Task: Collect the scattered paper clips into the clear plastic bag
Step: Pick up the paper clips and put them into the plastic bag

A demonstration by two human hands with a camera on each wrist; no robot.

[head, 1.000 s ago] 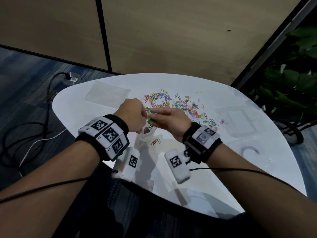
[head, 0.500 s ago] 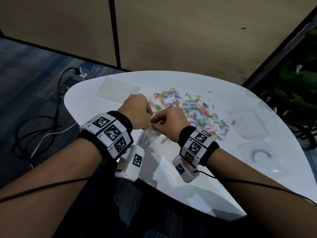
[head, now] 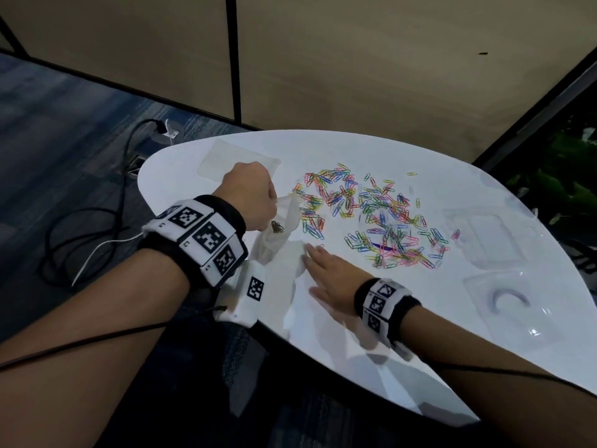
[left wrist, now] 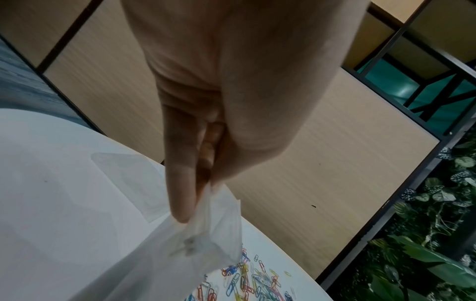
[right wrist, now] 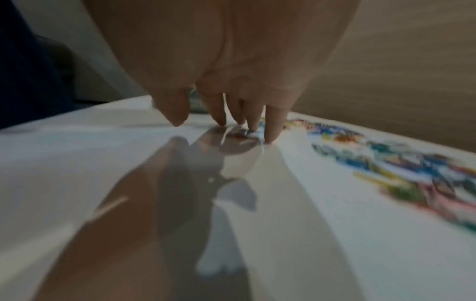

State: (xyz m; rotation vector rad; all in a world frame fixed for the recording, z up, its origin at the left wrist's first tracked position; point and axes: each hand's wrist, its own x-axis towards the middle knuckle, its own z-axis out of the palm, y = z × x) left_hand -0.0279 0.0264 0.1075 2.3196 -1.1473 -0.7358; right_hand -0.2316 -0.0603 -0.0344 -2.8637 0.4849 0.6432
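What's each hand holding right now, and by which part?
The left hand pinches the clear plastic bag by its top edge, between thumb and fingers. The right hand holds nothing; its fingers are spread, tips on the white table.

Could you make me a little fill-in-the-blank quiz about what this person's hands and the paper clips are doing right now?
1. The clear plastic bag is pinched by the person's ____ hand.
2. The right hand has its fingers ____ over the white table.
3. Most of the coloured paper clips lie on the ____.

Missing words: left; straight; table
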